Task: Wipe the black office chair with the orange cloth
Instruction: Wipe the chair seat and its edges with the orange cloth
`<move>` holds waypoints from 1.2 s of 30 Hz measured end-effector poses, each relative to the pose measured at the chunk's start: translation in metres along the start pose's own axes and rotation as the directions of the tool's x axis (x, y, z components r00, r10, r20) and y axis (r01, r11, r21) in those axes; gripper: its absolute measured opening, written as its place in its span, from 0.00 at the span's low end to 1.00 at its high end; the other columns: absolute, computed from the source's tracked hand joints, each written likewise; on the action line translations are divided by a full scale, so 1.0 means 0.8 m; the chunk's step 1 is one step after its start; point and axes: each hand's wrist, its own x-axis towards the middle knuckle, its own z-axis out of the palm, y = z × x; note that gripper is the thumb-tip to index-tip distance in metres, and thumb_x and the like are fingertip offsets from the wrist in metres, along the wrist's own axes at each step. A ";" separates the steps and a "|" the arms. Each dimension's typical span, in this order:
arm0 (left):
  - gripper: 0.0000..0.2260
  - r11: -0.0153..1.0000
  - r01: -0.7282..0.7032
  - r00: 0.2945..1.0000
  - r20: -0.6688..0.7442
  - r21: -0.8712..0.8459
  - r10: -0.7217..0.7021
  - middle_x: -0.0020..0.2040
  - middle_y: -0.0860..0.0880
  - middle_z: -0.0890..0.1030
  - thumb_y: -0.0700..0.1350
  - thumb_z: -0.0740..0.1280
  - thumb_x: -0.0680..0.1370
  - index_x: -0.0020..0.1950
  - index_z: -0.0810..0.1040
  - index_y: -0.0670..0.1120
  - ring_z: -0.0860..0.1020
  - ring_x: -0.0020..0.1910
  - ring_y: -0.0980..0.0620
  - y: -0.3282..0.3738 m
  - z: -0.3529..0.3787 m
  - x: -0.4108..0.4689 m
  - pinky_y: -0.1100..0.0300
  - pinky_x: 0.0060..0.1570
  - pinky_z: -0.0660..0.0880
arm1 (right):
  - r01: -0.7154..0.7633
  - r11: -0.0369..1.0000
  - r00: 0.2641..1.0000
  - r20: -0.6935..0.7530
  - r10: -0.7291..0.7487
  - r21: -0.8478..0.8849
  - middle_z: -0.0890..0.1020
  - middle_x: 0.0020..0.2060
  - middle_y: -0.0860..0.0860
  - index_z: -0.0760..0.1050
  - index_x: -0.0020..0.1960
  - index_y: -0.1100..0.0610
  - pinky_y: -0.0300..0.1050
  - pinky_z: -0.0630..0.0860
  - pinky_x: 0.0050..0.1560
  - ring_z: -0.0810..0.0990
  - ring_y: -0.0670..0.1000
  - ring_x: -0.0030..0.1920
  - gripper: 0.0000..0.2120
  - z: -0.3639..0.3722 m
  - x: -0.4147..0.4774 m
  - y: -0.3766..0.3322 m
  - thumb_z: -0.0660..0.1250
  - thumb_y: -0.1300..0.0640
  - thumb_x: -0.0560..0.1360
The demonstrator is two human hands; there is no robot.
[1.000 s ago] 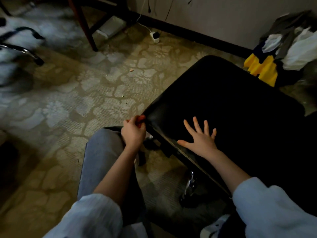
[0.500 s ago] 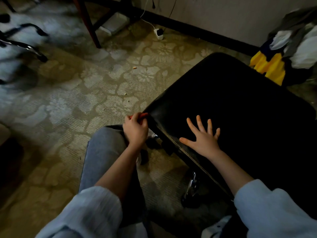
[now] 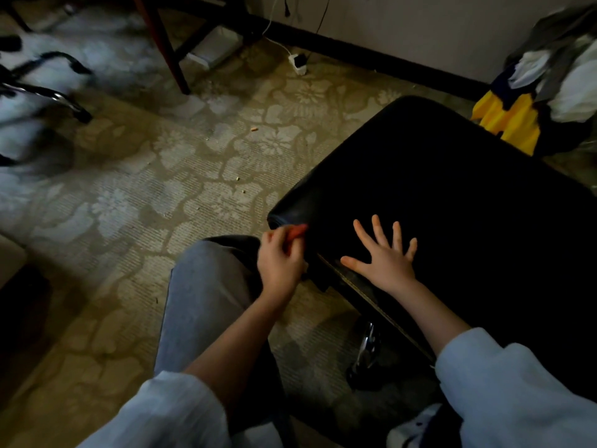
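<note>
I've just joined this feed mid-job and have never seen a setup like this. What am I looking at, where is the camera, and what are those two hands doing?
There is no machine here. A person works with bare hands, and the single picture comes from a wide-angle camera worn on their head, looking down. The big dark shape is the seat of the black office chair. The right hand lies flat on it, fingers spread. The left hand grips the orange cloth, mostly hidden, at the seat's near corner. Below is the person's knee in grey trousers, over a flower-patterned carpet. A heap of clothes lies at the upper right.
</note>
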 end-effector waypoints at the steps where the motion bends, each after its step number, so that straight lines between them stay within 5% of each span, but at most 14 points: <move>1: 0.11 0.994 0.071 0.993 -0.090 -0.078 -0.078 0.55 0.48 0.73 0.43 0.63 0.78 0.59 0.78 0.49 0.73 0.50 0.55 0.002 -0.004 0.010 0.66 0.49 0.66 | 0.004 1.000 1.000 -0.002 -0.004 -0.001 0.36 0.76 0.48 0.37 0.75 0.40 0.65 0.36 0.70 0.33 0.59 0.74 0.38 0.000 -0.001 0.001 0.51 0.30 0.74; 4: 0.14 0.954 0.216 0.958 -0.144 -0.208 -0.248 0.62 0.48 0.69 0.40 0.60 0.79 0.63 0.75 0.50 0.71 0.55 0.55 0.004 -0.007 0.033 0.66 0.55 0.65 | -0.001 1.000 1.000 -0.005 0.001 -0.011 0.36 0.76 0.48 0.37 0.75 0.40 0.65 0.36 0.70 0.33 0.59 0.74 0.38 0.001 -0.002 0.000 0.51 0.30 0.74; 9: 0.08 0.977 0.204 0.976 -0.069 -0.060 -0.207 0.57 0.49 0.71 0.44 0.64 0.78 0.56 0.78 0.49 0.73 0.48 0.55 0.003 0.009 0.026 0.71 0.45 0.65 | 0.007 1.000 1.000 0.020 -0.007 0.013 0.36 0.76 0.48 0.37 0.75 0.40 0.65 0.34 0.69 0.32 0.59 0.74 0.37 0.001 0.000 0.000 0.52 0.31 0.74; 14: 0.08 0.979 0.188 0.975 -0.109 -0.072 -0.195 0.47 0.48 0.79 0.52 0.66 0.77 0.45 0.78 0.49 0.77 0.44 0.53 -0.003 0.006 0.040 0.55 0.48 0.74 | 0.003 1.000 1.000 0.018 -0.003 0.016 0.35 0.76 0.49 0.36 0.75 0.40 0.65 0.34 0.69 0.31 0.60 0.74 0.37 0.001 -0.002 -0.001 0.52 0.31 0.74; 22: 0.07 0.983 -0.025 0.996 0.089 0.183 0.009 0.47 0.48 0.77 0.47 0.67 0.76 0.50 0.81 0.47 0.77 0.46 0.50 0.009 0.002 -0.003 0.62 0.40 0.65 | -0.016 1.000 1.000 0.003 0.016 0.017 0.36 0.76 0.49 0.37 0.76 0.41 0.65 0.35 0.70 0.32 0.60 0.74 0.38 0.004 -0.002 -0.005 0.51 0.31 0.74; 29: 0.09 0.990 0.082 0.996 -0.050 0.118 -0.077 0.53 0.46 0.75 0.48 0.64 0.78 0.55 0.80 0.47 0.76 0.50 0.48 0.013 0.005 0.011 0.65 0.45 0.64 | -0.006 0.999 1.000 0.018 0.005 0.035 0.36 0.76 0.50 0.36 0.76 0.43 0.63 0.34 0.70 0.32 0.59 0.74 0.39 -0.001 -0.026 -0.001 0.53 0.32 0.75; 36: 0.11 0.982 0.018 0.997 0.073 0.189 -0.033 0.55 0.45 0.76 0.50 0.66 0.77 0.57 0.79 0.49 0.77 0.51 0.47 0.008 0.004 -0.005 0.59 0.49 0.71 | 0.044 0.994 0.980 0.199 -0.025 -0.095 0.29 0.73 0.51 0.29 0.74 0.43 0.65 0.35 0.70 0.29 0.62 0.72 0.53 -0.006 -0.069 0.030 0.64 0.30 0.68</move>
